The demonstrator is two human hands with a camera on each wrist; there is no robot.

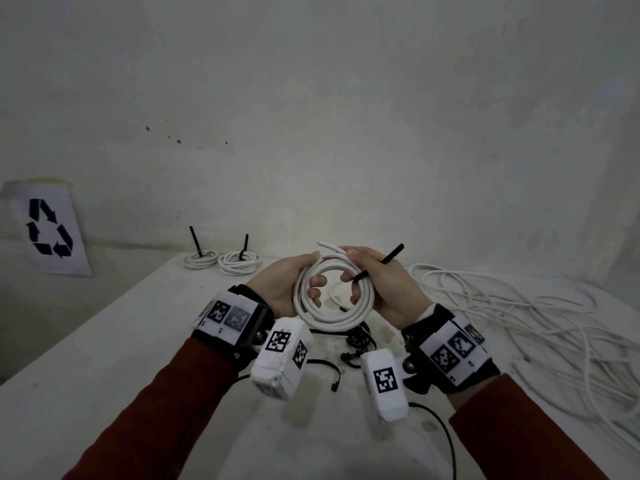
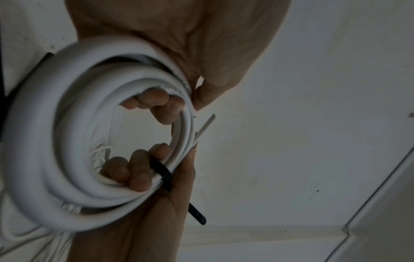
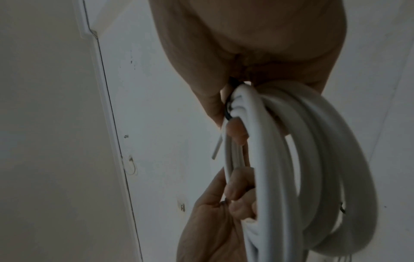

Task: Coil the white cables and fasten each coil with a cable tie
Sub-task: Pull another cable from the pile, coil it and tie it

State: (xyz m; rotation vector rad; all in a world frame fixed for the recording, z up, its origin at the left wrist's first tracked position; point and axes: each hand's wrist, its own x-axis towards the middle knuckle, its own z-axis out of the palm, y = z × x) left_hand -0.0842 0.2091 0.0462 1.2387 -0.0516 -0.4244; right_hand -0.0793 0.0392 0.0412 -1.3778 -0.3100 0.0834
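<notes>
Both hands grip coil [image 1: 334, 296]; tie [image 1: 380, 265] head hidden.

Tied coils on table: two [image 1: 200, 260] [image 1: 239, 262]. Coil in hands: one [image 1: 334, 295]. Recycling sign: one [image 1: 48, 227].

At my nine o'clock a white paper sheet printed with a black recycling symbol [image 1: 48, 227] leans against the scuffed whitish wall [image 1: 346, 116] behind my pale, stained counter [image 1: 145, 341].
</notes>
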